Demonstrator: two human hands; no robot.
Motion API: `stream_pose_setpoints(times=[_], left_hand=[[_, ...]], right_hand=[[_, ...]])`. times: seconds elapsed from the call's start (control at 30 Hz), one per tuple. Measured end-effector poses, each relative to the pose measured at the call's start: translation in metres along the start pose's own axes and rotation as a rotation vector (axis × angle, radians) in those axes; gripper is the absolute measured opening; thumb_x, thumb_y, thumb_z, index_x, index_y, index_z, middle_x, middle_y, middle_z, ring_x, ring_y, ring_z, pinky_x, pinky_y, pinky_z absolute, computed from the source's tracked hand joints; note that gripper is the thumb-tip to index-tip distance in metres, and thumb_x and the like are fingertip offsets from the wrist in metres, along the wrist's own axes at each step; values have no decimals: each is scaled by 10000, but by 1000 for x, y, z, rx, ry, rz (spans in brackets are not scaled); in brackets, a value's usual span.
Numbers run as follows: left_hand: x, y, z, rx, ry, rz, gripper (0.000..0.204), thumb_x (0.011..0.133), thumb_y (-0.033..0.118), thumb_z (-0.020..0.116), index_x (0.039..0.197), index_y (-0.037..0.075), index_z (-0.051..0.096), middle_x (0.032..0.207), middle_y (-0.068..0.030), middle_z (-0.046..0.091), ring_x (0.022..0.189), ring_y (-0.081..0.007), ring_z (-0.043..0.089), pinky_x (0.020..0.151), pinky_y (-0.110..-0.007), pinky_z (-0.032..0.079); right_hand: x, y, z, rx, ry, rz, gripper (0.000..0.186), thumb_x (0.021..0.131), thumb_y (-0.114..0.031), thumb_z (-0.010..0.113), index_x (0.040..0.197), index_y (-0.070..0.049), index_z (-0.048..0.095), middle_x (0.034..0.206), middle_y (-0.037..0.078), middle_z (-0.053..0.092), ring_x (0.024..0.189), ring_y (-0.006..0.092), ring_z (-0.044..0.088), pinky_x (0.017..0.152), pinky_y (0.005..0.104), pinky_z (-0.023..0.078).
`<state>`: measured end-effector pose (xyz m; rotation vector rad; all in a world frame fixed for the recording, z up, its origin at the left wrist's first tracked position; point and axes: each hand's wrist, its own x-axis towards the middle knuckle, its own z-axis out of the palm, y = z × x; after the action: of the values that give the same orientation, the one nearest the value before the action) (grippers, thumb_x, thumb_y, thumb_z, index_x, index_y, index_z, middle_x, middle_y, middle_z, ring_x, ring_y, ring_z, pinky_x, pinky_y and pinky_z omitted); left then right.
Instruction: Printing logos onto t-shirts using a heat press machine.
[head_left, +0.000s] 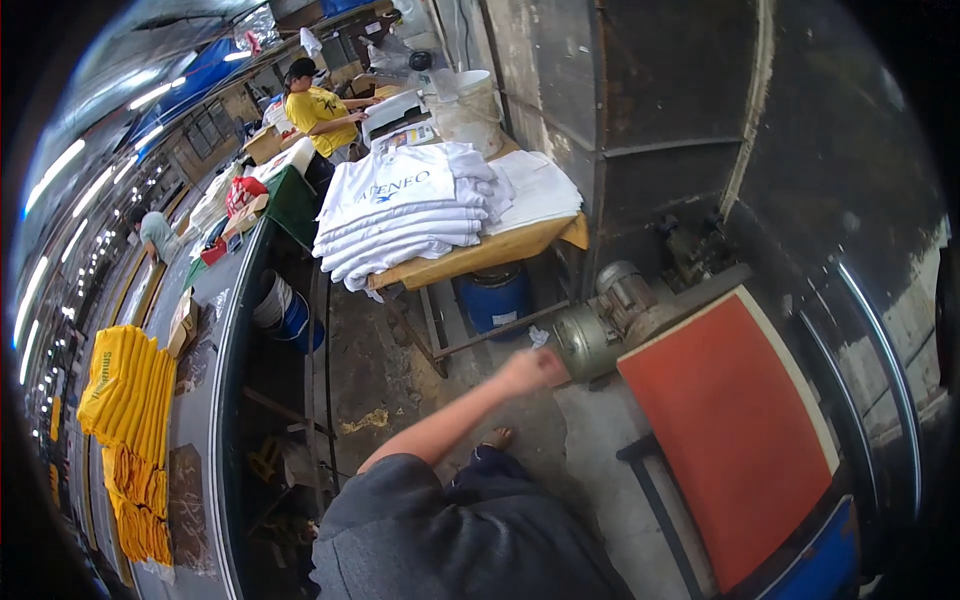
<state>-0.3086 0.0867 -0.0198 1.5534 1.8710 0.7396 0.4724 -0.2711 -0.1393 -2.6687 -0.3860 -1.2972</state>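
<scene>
- Left hand: reaching forward from a dark grey sleeve, blurred; whether its fingers are together, apart or closed on something, I cannot tell.
- Right hand: out of view, so its grip cannot be told.
- Grey-green tank: on the floor just beyond the left hand; contact is unclear.
- Red panel: pale-edged, slanting to the right of the hand.
- White shirts: folded in a stack on a table ahead, lower layers showing only as edges.
- Blue drum: under that table, its top hidden.
- Bare foot: partly covered by dark trousers.
</scene>
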Motion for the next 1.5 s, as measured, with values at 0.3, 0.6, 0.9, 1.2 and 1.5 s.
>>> stream_pose_setpoints(times=[0.3, 0.6, 0.9, 1.2, 1.5], left_hand=[[156, -259, -309, -1279, 812, -482, 505, 860, 397, 486, 1182, 13, 423, 934, -166, 587, 745, -241, 606, 601, -345, 511], [202, -320, -398, -1253, 904, -377, 362, 866, 249, 522, 962, -95, 461, 798, -213, 624, 617, -283, 627, 486, -342, 502], [124, -257, -360, -1073, 590, -96, 378, 888, 283, 544, 752, -69, 563, 650, -156, 623, 518, -171, 591, 489, -256, 472], [75, -261, -368, -707, 190, -258, 412, 917, 334, 486, 776, -34, 602, 708, -106, 650, 580, -129, 614, 530, -226, 479], [145, -268, -497, -205, 564, -141, 363, 831, 312, 555, 649, 1, 607, 590, -108, 626, 492, -200, 597, 528, -311, 482]], right_hand=[[-357, -364, -196, 686, -1842, -810, 305, 839, -201, 482, 1077, -35, 575, 859, 166, 607, 766, 265, 590, 667, 365, 459], [-349, -590, -424, 1078, -1576, -1133, 207, 856, -85, 501, 1022, -28, 612, 773, 90, 642, 599, 138, 591, 539, 281, 480], [-372, -712, -589, 1338, -2123, -1162, 251, 926, -178, 470, 1110, -37, 565, 852, 38, 632, 614, 92, 566, 543, 204, 435], [-451, -823, -697, 1360, -2546, -781, 451, 902, -380, 497, 1247, -93, 447, 1069, 39, 576, 863, 125, 568, 651, 253, 446], [-448, -852, -729, 1734, -2274, -548, 247, 854, -197, 591, 1022, -18, 567, 868, 50, 609, 715, 124, 582, 550, 235, 473]])
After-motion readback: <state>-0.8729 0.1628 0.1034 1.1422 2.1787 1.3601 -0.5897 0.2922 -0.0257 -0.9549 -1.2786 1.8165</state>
